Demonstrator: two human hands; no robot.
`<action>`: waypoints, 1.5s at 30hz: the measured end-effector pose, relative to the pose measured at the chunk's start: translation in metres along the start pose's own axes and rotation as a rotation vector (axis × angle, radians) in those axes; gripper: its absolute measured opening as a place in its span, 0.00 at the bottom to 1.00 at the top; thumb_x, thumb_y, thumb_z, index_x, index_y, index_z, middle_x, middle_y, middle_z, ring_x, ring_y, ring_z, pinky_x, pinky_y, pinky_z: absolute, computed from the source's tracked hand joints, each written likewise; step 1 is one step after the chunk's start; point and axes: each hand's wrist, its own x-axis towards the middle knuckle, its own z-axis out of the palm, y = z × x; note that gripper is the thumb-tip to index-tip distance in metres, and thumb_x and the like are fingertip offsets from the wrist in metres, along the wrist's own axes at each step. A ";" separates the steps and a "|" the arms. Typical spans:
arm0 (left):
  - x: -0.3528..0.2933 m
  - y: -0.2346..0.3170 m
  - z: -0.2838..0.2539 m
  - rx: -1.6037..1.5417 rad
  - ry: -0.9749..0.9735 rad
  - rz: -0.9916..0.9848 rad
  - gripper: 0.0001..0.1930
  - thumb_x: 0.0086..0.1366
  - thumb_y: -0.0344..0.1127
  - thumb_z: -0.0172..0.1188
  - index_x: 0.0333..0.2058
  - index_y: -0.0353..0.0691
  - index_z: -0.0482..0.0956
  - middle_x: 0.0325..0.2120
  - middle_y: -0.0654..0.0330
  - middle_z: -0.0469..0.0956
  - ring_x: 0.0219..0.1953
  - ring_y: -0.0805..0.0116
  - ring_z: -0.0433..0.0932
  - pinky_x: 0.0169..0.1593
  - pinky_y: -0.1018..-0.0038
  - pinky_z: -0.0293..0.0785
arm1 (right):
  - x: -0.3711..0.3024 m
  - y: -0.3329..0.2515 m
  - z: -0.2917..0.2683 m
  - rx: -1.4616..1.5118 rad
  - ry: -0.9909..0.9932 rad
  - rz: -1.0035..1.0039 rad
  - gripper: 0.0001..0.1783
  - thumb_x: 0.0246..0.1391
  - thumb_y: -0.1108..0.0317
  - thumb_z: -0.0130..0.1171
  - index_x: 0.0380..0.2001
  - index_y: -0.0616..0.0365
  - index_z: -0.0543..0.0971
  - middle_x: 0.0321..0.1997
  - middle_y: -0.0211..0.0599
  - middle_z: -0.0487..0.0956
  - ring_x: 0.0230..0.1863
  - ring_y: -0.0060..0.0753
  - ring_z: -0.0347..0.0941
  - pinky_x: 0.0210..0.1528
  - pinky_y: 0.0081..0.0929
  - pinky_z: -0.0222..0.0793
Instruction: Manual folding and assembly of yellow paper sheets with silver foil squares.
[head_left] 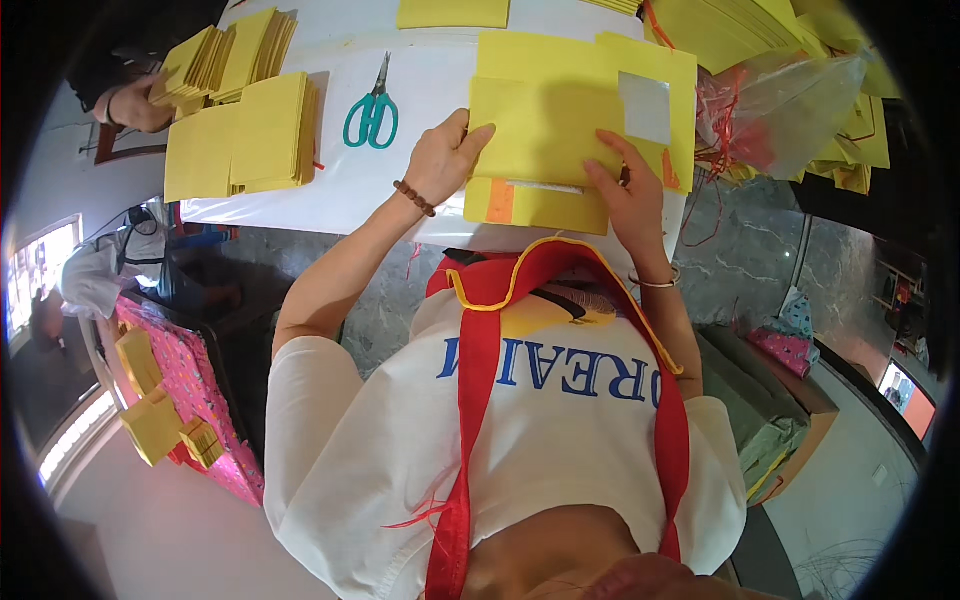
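A yellow paper envelope [535, 110] lies on the white table in front of me, its lower strip [560, 207] bearing an orange patch and a thin white line. My left hand [447, 158] grips its left edge, thumb on top and fingers partly hidden at the side. Spread over the lower right of the envelope is my right hand [632, 195], thumb and forefinger apart on the paper, the other fingers curled. Beneath and to the right is another yellow piece [682, 120] with a pale grey window [645, 107].
Teal-handled scissors [371, 118] lie left of my hands. Stacks of yellow envelopes [270, 135] stand at the table's left, where another person's hand [140, 105] touches one. A clear plastic bag [790, 110] with red string and more yellow paper sits at right. A pink cloth [185, 390] carries yellow bundles.
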 end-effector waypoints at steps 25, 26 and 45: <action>0.009 0.053 0.009 0.522 0.199 0.645 0.21 0.57 0.42 0.57 0.48 0.42 0.70 0.50 0.55 0.68 0.55 0.53 0.62 0.53 0.57 0.57 | 0.015 0.018 0.020 0.013 0.184 -0.046 0.19 0.47 0.65 0.59 0.44 0.56 0.78 0.39 0.45 0.79 0.38 0.41 0.76 0.40 0.30 0.68; 0.010 0.060 0.016 0.639 0.098 0.727 0.23 0.59 0.44 0.57 0.51 0.42 0.69 0.53 0.54 0.66 0.58 0.53 0.60 0.56 0.58 0.56 | 0.016 0.016 0.019 -0.010 0.182 -0.040 0.18 0.47 0.65 0.59 0.44 0.57 0.78 0.39 0.44 0.79 0.38 0.41 0.76 0.40 0.31 0.68; 0.013 0.030 0.033 0.626 -0.062 0.680 0.29 0.58 0.51 0.54 0.57 0.47 0.63 0.59 0.52 0.57 0.62 0.51 0.52 0.61 0.53 0.47 | -0.026 0.018 0.018 -0.800 -0.119 -0.466 0.33 0.55 0.48 0.46 0.60 0.54 0.61 0.67 0.40 0.54 0.68 0.44 0.46 0.63 0.58 0.39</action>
